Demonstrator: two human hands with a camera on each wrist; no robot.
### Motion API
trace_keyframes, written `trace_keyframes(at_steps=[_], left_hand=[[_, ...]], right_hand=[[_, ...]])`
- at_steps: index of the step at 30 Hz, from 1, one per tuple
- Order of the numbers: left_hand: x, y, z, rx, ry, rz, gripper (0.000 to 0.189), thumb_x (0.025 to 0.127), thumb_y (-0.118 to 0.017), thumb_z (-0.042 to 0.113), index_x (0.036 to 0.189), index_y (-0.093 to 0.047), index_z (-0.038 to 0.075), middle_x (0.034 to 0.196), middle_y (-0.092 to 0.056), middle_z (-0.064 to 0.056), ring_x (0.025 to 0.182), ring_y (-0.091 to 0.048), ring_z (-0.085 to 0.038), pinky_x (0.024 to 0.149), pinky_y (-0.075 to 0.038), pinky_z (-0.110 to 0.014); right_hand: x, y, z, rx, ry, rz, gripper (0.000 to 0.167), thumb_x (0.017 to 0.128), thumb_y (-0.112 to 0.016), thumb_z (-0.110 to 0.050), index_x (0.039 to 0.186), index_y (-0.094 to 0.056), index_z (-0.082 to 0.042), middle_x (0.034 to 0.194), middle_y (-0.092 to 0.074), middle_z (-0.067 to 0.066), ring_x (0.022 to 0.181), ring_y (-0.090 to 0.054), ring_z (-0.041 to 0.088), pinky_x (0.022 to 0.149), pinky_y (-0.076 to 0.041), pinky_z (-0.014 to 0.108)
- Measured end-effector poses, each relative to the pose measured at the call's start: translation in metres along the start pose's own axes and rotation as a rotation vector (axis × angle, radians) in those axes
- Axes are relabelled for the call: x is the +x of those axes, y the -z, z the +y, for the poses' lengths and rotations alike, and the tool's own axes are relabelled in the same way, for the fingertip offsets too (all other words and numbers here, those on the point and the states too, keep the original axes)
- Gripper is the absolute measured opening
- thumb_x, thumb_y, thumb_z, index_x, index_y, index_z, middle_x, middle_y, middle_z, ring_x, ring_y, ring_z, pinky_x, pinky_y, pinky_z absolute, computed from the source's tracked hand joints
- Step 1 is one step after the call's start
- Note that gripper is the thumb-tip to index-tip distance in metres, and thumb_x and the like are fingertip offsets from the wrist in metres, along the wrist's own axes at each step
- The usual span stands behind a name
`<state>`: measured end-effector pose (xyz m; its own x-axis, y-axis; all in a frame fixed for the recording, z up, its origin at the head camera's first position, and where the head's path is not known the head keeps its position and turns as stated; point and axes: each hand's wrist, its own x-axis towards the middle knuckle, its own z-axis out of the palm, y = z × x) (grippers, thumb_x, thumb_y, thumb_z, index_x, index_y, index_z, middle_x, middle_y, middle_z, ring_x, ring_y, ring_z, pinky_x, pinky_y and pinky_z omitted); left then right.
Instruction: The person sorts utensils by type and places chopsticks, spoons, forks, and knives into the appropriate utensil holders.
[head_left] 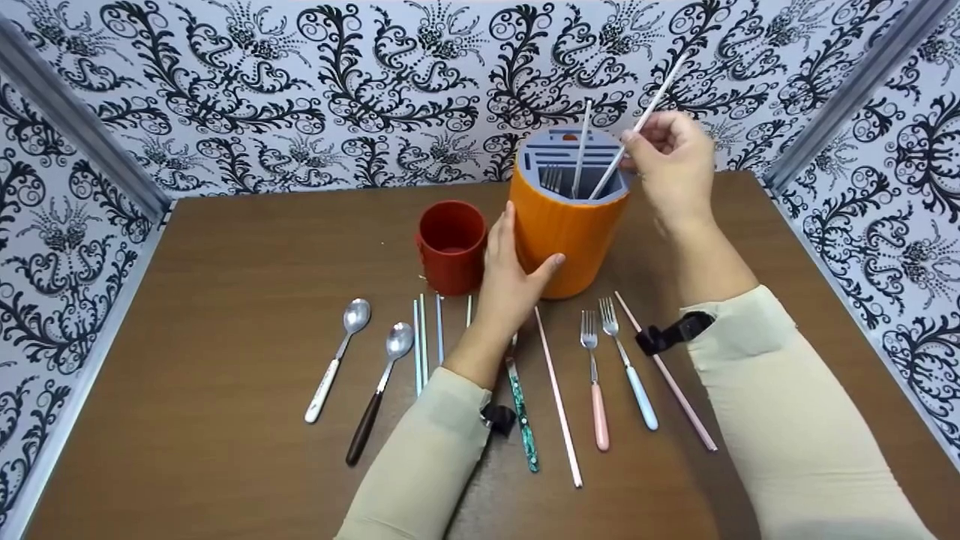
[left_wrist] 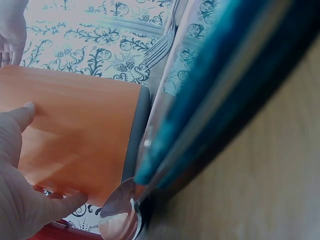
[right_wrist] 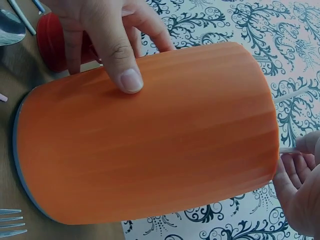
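Note:
An orange cutlery holder (head_left: 568, 244) with a grey-blue slotted top stands upright toward the back of the table. My left hand (head_left: 511, 283) grips its left side, with the thumb across the front and the fingers round the flank. Between thumb and fingers, my right hand (head_left: 675, 176) pinches a pale chopstick (head_left: 661, 88) at the holder's top right. That chopstick slants up to the right, its lower end inside the front opening. Another pale chopstick (head_left: 583, 135) and a fork (head_left: 551, 178) stand in the same opening. The right wrist view shows the left thumb (right_wrist: 131, 80) on the orange wall.
A red cup (head_left: 452, 262) stands just left of the holder. In front lie two spoons (head_left: 399, 341), several chopsticks (head_left: 559, 401), a green-patterned handle (head_left: 523, 416) partly behind the left forearm, and two forks (head_left: 598, 405). Patterned walls (head_left: 390, 90) enclose the table (head_left: 247, 300).

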<state>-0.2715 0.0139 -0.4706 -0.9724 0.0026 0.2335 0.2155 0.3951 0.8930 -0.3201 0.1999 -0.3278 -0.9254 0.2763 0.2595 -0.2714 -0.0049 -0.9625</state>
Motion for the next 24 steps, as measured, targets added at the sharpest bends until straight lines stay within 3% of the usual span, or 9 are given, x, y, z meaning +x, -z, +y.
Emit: trace_keyframes(at_steps=[12, 24], left_hand=[[0.001, -0.001, 0.000, 0.000, -0.015, 0.021, 0.100, 0.091, -0.081, 0.038, 0.167, -0.018, 0.024, 0.169, -0.029, -0.004, 0.154, -0.033, -0.025, 0.128, -0.029, -0.042], [0.000, 0.000, 0.000, -0.006, 0.016, 0.007, 0.100, 0.091, -0.080, 0.040, 0.168, -0.016, 0.028, 0.170, -0.027, -0.002, 0.155, -0.031, -0.024, 0.128, -0.029, -0.043]], right_hand=[[-0.004, 0.002, 0.004, -0.017, 0.021, -0.007, 0.013, 0.088, -0.075, 0.004, 0.096, -0.067, -0.004, 0.087, -0.066, 0.006, 0.078, -0.064, 0.015, 0.071, -0.061, 0.022], [-0.011, 0.023, 0.011, 0.051, 0.058, 0.017, 0.013, 0.088, -0.074, 0.007, 0.099, -0.070, 0.000, 0.089, -0.068, 0.008, 0.080, -0.066, 0.018, 0.073, -0.062, 0.022]])
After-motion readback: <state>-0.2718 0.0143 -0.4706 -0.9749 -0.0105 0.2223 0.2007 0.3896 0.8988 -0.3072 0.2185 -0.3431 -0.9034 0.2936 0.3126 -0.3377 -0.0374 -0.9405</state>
